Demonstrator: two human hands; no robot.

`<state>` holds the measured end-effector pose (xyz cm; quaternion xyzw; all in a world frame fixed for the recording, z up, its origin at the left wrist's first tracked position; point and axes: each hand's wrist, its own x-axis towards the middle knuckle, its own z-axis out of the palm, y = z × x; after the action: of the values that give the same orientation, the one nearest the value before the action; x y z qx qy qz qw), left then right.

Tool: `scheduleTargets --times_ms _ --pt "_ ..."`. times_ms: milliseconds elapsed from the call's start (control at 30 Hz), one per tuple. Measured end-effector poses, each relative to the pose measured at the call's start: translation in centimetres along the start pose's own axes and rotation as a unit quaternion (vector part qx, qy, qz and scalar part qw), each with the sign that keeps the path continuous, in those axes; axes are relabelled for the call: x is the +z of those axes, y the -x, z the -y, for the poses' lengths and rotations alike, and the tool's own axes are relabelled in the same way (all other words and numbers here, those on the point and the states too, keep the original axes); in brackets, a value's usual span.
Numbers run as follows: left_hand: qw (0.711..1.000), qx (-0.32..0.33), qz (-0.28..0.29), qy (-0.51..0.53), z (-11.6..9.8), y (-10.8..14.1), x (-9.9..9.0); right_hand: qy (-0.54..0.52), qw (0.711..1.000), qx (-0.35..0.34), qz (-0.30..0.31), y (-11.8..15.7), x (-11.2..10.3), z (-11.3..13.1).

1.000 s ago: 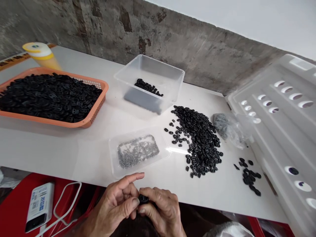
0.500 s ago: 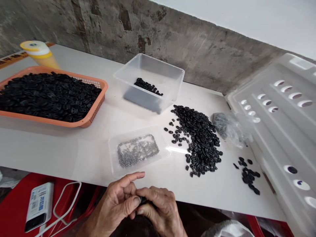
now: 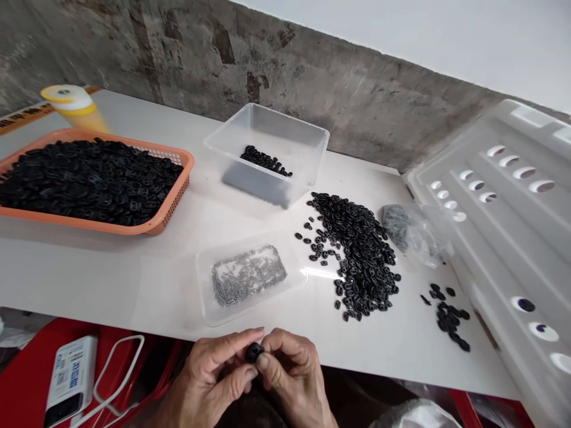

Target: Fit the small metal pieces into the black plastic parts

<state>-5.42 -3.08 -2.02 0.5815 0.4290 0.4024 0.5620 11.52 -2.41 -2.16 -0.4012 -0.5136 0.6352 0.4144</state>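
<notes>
Between the fingertips of both hands, just off the table's near edge, is a small black oval piece (image 3: pixel 254 353). My left hand (image 3: pixel 214 371) pinches it from the left. From the right, my right hand (image 3: pixel 292 371) grips it with thumb and forefinger. A shallow clear tray (image 3: pixel 206 303) with small metal springs (image 3: pixel 247 279) lies beyond my hands. Right of that tray is a large heap of black pieces (image 3: pixel 361 255) on the table. Farther back, a deep clear bin (image 3: pixel 303 137) holds some small black pieces (image 3: pixel 263 159).
An orange basket (image 3: pixel 154 224) full of black parts stands at left, a yellow bottle (image 3: pixel 80 107) behind it. At right are a plastic bag (image 3: pixel 414 232), scattered black discs (image 3: pixel 450 321) and a white perforated panel (image 3: pixel 499 238). A boxed item (image 3: pixel 71 374) lies on a red surface below left.
My left forefinger has come down from its outstretched position to the black piece, which now shows more clearly between my fingertips. The view has shifted slightly.
</notes>
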Motion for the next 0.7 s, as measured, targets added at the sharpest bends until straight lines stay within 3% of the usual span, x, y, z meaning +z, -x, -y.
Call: scheduleTargets --times_ms 133,300,500,700 --pt "0.999 0.023 -0.022 0.012 -0.5 0.2 0.2 -0.015 1.0 0.005 0.021 0.2 0.2 0.5" --pt "0.983 -0.017 -0.154 0.096 0.6 1.1 0.3 -0.016 1.0 -0.014 -0.006 0.4 0.0 0.7" --pt "0.972 -0.087 -0.052 0.212 1.3 1.0 0.0 -0.111 0.993 0.02 0.019 0.3 0.6 0.6" --pt "0.953 -0.128 -0.056 0.269 1.2 0.5 0.5 -0.091 0.995 0.025 0.02 0.3 1.1 1.3"
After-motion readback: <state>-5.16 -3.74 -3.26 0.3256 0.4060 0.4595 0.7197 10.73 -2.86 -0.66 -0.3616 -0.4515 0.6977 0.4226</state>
